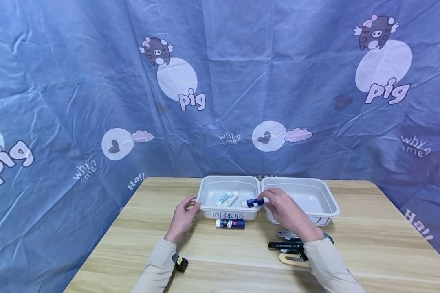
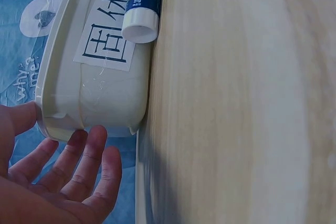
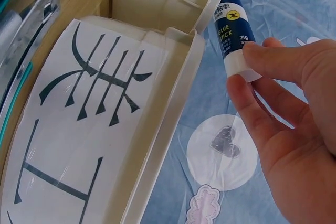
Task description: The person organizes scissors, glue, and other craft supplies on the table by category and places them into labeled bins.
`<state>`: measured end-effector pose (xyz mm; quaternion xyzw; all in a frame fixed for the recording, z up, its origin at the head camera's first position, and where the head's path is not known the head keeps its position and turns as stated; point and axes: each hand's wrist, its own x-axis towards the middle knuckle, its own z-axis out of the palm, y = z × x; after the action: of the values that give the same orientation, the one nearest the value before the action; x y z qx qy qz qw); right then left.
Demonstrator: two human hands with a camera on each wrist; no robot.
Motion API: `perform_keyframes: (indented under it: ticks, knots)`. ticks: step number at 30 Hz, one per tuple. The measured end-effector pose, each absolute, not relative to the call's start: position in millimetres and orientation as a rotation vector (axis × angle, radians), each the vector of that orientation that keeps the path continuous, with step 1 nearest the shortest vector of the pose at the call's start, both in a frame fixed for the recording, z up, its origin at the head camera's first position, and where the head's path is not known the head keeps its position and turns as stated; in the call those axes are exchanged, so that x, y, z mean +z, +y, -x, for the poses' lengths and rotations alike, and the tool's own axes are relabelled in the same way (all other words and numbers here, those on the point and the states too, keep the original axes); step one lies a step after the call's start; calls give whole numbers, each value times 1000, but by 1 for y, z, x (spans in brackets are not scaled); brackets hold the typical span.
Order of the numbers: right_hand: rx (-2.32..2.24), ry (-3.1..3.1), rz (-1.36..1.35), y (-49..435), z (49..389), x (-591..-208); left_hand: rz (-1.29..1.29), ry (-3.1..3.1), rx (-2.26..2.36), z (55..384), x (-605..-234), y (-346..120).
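Observation:
At the left end of a white plastic box (image 1: pixel 206 212), my left hand (image 1: pixel 184 215) holds the corner, thumb and fingertips at its rim in the left wrist view. My right hand (image 1: pixel 283 206) pinches a blue glue stick (image 1: pixel 254 202) by its white end, between thumb and fingers. This glue stick is tilted over the right part of that box. Two pale glue sticks (image 1: pixel 227 199) lie inside it. Another blue glue stick (image 1: pixel 230 224) lies on the table along the front wall, below a label (image 2: pixel 105 45) with black characters.
A second white box (image 1: pixel 331 203), also labelled, stands right beside the first. In front of it, partly under my right forearm, several cutter knives (image 1: pixel 284 245) lie on the wooden table (image 1: pixel 227 264), one with a yellow handle. A blue patterned cloth (image 1: pixel 220 81) hangs behind.

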<state>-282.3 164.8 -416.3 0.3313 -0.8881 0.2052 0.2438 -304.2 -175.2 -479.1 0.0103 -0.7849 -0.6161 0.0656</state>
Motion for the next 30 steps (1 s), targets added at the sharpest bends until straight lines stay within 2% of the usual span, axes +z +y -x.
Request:
perform_keyframes:
  ticks: [30]
  knots:
    - [561, -2414, -885, 165, 281, -412, -35, -2360, -1869, 305, -477, -175]
